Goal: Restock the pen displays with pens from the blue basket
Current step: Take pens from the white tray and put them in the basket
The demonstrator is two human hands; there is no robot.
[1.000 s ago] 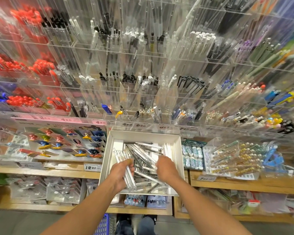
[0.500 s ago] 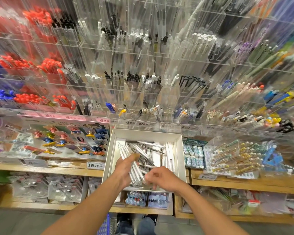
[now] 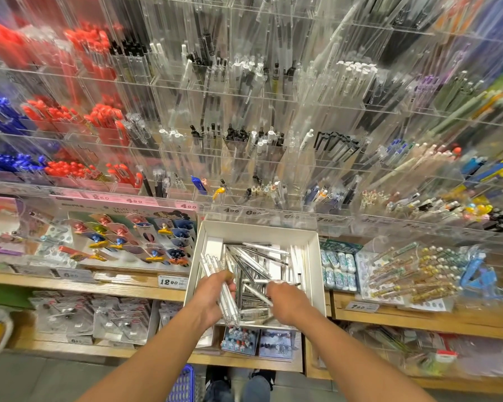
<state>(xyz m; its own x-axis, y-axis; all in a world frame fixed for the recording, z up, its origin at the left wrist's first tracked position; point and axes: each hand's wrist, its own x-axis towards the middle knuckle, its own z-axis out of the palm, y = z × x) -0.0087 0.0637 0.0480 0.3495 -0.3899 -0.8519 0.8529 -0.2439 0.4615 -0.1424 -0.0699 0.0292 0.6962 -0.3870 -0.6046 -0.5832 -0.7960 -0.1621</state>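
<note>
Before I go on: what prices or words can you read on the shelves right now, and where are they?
"12.90": white tag on the wooden shelf edge, left of the white box.
"4.00": pink rail strip.
"7.80": tag on the right shelf edge.
Other rail tags and packaging print: too blurred.

Clear pens lay jumbled in an open white box below clear wall displays; blue basket stood at floor level.

Both forearms are bare from the lower frame edge to the wrists, with no sleeve, watch or ring showing on the left hand or the right hand. At six o'clock, blue denim trouser legs end over dark shoes.
</note>
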